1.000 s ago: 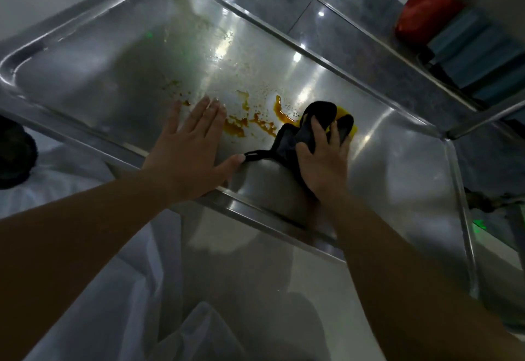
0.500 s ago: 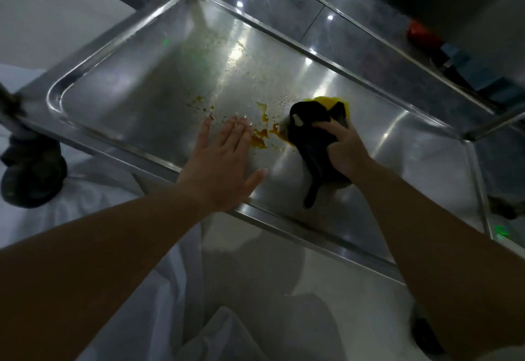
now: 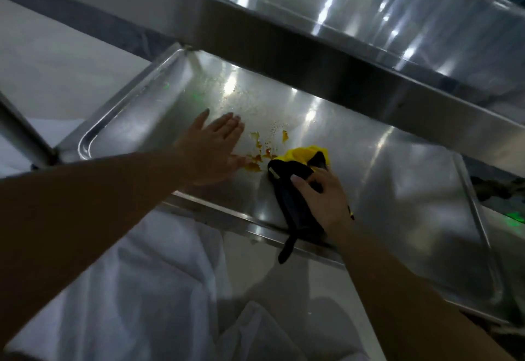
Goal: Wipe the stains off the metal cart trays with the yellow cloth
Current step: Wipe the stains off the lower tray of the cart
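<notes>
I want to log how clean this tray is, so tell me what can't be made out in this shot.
Head view only:
- Tray under the cloth: hidden by the cloth and the right hand.
- Tray under the left hand: covered by the palm.
- Tray's far side: hidden by the upper shelf.
- Specks beyond the stains: lost in glare.

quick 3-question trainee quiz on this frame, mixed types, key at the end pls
1. True or false: the left hand lies flat and open on the tray.
2. Which hand holds the yellow cloth? A) left B) right C) both
3. Fill in: the orange stains lie between the left hand and the ____.

Key:
1. True. The palm is down and it holds nothing.
2. B. The right hand grips the cloth, which shows a black side too.
3. Cloth. The stains are not yet wiped off, and the cloth's yellow edge sits just right of them.
</notes>
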Demonstrator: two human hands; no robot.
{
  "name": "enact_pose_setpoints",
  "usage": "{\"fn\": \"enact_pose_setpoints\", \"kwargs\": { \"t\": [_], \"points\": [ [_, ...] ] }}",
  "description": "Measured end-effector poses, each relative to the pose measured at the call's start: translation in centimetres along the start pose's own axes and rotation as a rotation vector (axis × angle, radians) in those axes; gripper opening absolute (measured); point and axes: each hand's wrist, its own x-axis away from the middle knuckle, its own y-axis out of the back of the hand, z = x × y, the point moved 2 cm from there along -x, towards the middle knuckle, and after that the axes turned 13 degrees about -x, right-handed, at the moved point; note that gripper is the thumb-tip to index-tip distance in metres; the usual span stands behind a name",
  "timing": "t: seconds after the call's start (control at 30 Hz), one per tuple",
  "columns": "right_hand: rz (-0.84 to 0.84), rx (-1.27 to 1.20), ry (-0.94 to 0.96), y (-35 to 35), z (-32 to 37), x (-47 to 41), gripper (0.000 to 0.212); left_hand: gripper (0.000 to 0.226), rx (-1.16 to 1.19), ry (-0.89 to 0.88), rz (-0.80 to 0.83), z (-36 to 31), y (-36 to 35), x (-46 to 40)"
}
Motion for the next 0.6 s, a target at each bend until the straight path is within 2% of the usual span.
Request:
{"fn": "enact_pose_setpoints", "kwargs": {
  "t": [0.1, 0.13, 0.2, 0.23, 0.3, 0.33, 0.37, 0.47, 0.5, 0.6],
  "points": [
    [-0.082, 0.071, 0.02, -0.4, 0.3, 0.5, 0.042, 0.103, -0.037, -0.016, 0.006, 2.6, -0.1, 1.5],
    [-0.095, 0.092, 0.02, -0.6, 0.3, 0.7, 0.037, 0.104, -0.05, -0.019, 0.014, 3.0, -0.5, 2.3],
    [-0.123, 0.12, 0.047, -1.0, 0.3, 1.1, 0.014, 0.105, -0.073, -0.013, 0.046, 3.3, -1.4, 3.6],
    [-0.114, 0.136, 0.072, -1.1, 0.3, 1.3, 0.018, 0.105, -0.075, -0.008, 0.064, 3.4, -1.9, 4.0],
    [-0.025, 0.212, 0.133, -1.2, 0.2, 1.4, 0.058, 0.103, -0.059, 0.01, 0.084, 3.4, -2.5, 4.4],
    [0.003, 0.271, 0.148, -1.2, 0.3, 1.4, 0.068, 0.101, -0.043, 0.025, 0.082, 3.5, -2.8, 4.5],
    [0.015, 0.312, 0.156, -1.2, 0.4, 1.4, 0.069, 0.097, -0.027, 0.041, 0.072, 3.6, -3.1, 4.6],
    [0.013, 0.345, 0.126, -1.3, 0.3, 1.4, 0.048, 0.087, 0.018, 0.083, 0.043, 3.8, -4.3, 5.4],
    [0.01, 0.334, 0.104, -1.4, 0.3, 1.5, 0.047, 0.086, 0.034, 0.096, 0.044, 3.9, -4.8, 5.7],
    [0.002, 0.383, 0.072, -1.6, 0.4, 1.6, 0.059, 0.084, 0.066, 0.155, 0.059, 4.2, -6.2, 6.2]
  ]
}}
